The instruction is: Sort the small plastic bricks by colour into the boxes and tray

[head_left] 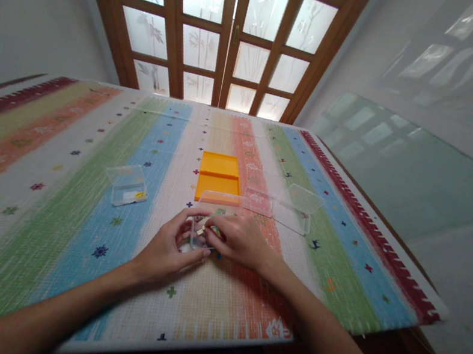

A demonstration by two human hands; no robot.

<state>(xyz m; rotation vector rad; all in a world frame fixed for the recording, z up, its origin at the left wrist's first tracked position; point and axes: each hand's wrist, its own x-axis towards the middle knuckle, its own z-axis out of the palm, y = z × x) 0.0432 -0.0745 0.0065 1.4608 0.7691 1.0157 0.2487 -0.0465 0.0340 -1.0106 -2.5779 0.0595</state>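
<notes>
Near the table's front middle, my left hand (pixel 172 244) is wrapped round a small clear plastic box (pixel 196 237), its thumb along the near side. Inside or over the box, the fingertips of my right hand (pixel 239 240) are pinched together beside small yellowish pieces (pixel 202 231). What exactly the right fingers hold is too small to tell. Just beyond the hands lies an open orange case (pixel 222 165), with a clear plastic lid or box (pixel 219 198) at its near edge.
An open clear box (pixel 124 197) with yellow and white bits stands left of the orange case. Open clear boxes (pixel 291 217) lie to the right. A striped cloth covers the table (pixel 94 176); glazed wooden doors (pixel 229 35) stand behind it.
</notes>
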